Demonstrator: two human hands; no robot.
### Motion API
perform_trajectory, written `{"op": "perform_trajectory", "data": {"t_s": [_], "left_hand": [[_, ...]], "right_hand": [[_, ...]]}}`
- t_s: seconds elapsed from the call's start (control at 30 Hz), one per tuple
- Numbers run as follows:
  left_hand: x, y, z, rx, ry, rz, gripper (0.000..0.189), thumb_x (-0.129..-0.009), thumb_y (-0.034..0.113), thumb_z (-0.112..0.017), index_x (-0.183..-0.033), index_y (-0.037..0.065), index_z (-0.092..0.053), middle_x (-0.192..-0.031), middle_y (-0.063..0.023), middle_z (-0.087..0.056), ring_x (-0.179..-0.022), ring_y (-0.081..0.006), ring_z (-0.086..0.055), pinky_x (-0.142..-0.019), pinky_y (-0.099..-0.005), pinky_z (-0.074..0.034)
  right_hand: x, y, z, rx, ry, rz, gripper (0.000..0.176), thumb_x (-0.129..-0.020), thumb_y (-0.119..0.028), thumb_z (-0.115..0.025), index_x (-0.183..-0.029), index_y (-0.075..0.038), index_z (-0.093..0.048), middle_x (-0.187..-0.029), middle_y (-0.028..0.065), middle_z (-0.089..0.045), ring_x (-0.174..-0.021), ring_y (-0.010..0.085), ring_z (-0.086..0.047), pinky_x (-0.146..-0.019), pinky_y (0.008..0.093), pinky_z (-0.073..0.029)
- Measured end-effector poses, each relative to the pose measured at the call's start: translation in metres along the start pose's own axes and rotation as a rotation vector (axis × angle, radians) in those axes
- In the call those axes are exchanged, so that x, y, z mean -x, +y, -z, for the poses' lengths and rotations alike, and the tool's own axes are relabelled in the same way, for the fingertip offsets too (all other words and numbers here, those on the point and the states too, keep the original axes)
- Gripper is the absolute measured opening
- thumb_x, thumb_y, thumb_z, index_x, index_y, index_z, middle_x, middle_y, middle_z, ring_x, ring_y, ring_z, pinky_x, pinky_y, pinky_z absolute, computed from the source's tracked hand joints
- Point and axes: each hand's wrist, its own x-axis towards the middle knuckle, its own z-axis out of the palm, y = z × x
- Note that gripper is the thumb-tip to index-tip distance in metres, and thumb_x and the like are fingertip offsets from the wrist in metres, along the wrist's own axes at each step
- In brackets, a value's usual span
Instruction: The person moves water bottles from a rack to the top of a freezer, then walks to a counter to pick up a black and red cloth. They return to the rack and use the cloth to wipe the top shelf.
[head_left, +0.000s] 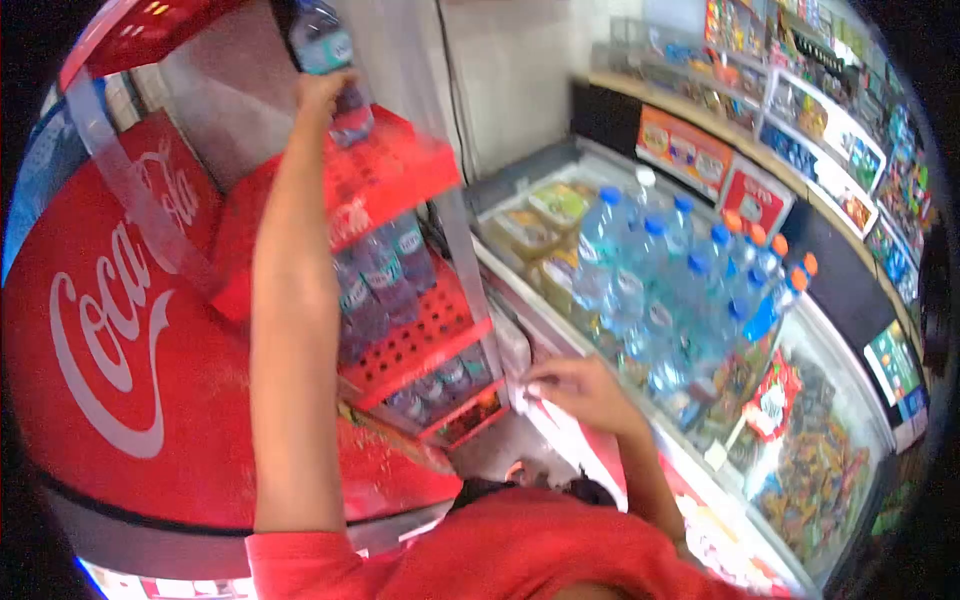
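Note:
My left hand (326,94) is wrapped round a plastic water bottle (328,52) with a pale label. The bottle stands upright at the top red shelf (395,165) of a Coca-Cola rack, its base at the perforated surface. Beside the freezer's near edge, my right hand (580,392) has loosely bent fingers pointing left, with nothing visible in them. More bottles (385,275) with similar labels stand on the shelf below, and others (440,388) sit lower down.
A chest freezer (500,262) to the right carries many blue-capped water bottles (640,260) and some orange-capped ones. Yellowish tubs (525,232) sit behind them; small packets (820,470) show under its glass. A large red Coca-Cola panel (120,330) stands at left.

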Motion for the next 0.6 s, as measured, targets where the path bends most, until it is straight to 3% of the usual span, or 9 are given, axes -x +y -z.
{"op": "perform_trajectory", "data": {"t_s": [0.03, 0.13, 0.17, 0.2, 0.27, 0.37, 0.43, 0.47, 0.6], "left_hand": [[-0.003, -0.006, -0.004, 0.157, 0.012, 0.008, 0.047, -0.053, 0.021, -0.081, -0.087, -0.005, -0.063, -0.085, -0.0099, -0.065, -0.069, -0.0189, -0.061, -0.066, -0.0324, -0.051], [0.07, 0.062, 0.006, -0.127, 0.317, -0.134, 0.063, -0.049, 0.026, -0.084, -0.095, -0.01, -0.059, -0.097, -0.0133, -0.063, -0.087, -0.0201, -0.06, -0.078, -0.0313, -0.049], [0.05, 0.047, 0.005, -0.188, 0.554, -0.223, 0.081, -0.047, 0.033, -0.085, -0.105, -0.013, -0.052, -0.106, -0.0178, -0.058, -0.095, -0.0216, -0.057, -0.084, -0.0321, -0.046], [0.075, 0.066, 0.011, -0.072, 0.593, -0.386, 0.096, -0.043, 0.04, -0.087, -0.11, -0.014, -0.045, -0.109, -0.0206, -0.054, -0.1, -0.0251, -0.054, -0.089, -0.0368, -0.044], [0.085, 0.078, 0.024, -0.283, 0.871, -0.519, 0.099, -0.04, 0.044, -0.089, -0.109, -0.013, -0.047, -0.104, -0.0194, -0.056, -0.097, -0.0286, -0.054, -0.09, -0.0388, -0.043], [0.165, 0.136, 0.027, -0.266, 0.925, -0.566, 0.093, -0.042, 0.039, -0.09, -0.108, -0.012, -0.048, -0.106, -0.0201, -0.056, -0.095, -0.0286, -0.056, -0.089, -0.0382, -0.044], [0.237, 0.176, 0.012, 0.013, 0.85, -0.853, 0.083, -0.049, 0.032, -0.089, -0.107, -0.01, -0.049, -0.105, -0.0192, -0.057, -0.094, -0.027, -0.056, -0.088, -0.0365, -0.044], [0.257, 0.183, 0.006, 0.004, 0.851, -0.843, 0.083, -0.049, 0.032, -0.089, -0.107, -0.01, -0.049, -0.105, -0.0192, -0.057, -0.094, -0.027, -0.056, -0.088, -0.0365, -0.044], [0.365, 0.221, -0.012, 0.047, 0.511, -0.832, 0.058, -0.064, 0.018, -0.082, -0.109, -0.006, -0.053, -0.101, -0.0131, -0.061, -0.09, -0.0201, -0.058, -0.086, -0.0317, -0.045]], "right_hand": [[0.008, 0.001, 0.001, -0.007, -0.018, 0.039, 0.023, -0.085, -0.021, -0.059, -0.1, -0.005, -0.065, -0.09, 0.0077, -0.067, -0.079, 0.0155, -0.062, -0.07, 0.03, -0.049], [0.03, -0.008, 0.011, -0.002, -0.028, 0.081, 0.022, -0.086, -0.021, -0.058, -0.099, -0.004, -0.064, -0.089, 0.0087, -0.067, -0.079, 0.0167, -0.062, -0.071, 0.0314, -0.049], [0.041, -0.007, 0.015, -0.009, -0.007, 0.059, 0.022, -0.086, -0.021, -0.058, -0.099, -0.004, -0.064, -0.089, 0.0087, -0.067, -0.079, 0.0167, -0.062, -0.071, 0.0314, -0.049], [0.051, -0.007, 0.02, 0.031, -0.018, 0.102, 0.021, -0.086, -0.021, -0.058, -0.098, -0.004, -0.064, -0.089, 0.009, -0.067, -0.08, 0.0173, -0.062, -0.072, 0.0317, -0.049], [0.077, -0.008, 0.036, 0.075, -0.056, 0.114, 0.02, -0.085, -0.019, -0.058, -0.098, -0.004, -0.064, -0.089, 0.0102, -0.067, -0.082, 0.0189, -0.063, -0.073, 0.032, -0.048], [0.126, 0.001, 0.061, 0.061, -0.047, -0.003, 0.018, -0.085, -0.012, -0.058, -0.1, -0.004, -0.064, -0.089, 0.0067, -0.066, -0.077, 0.0139, -0.062, -0.071, 0.0287, -0.047], [0.155, 0.007, 0.081, 0.016, -0.062, -0.038, 0.018, -0.085, -0.012, -0.058, -0.1, -0.003, -0.064, -0.089, 0.0065, -0.066, -0.079, 0.0135, -0.062, -0.072, 0.0283, -0.047], [0.169, 0.011, 0.087, -0.041, -0.08, -0.057, 0.018, -0.085, -0.011, -0.058, -0.1, -0.002, -0.064, -0.089, 0.0063, -0.066, -0.08, 0.013, -0.062, -0.074, 0.0279, -0.048], [0.2, 0.023, 0.114, -0.084, -0.145, -0.124, 0.017, -0.087, -0.008, -0.058, -0.101, 0.001, -0.063, -0.091, 0.0053, -0.065, -0.084, 0.0105, -0.06, -0.076, 0.0258, -0.047]]}}
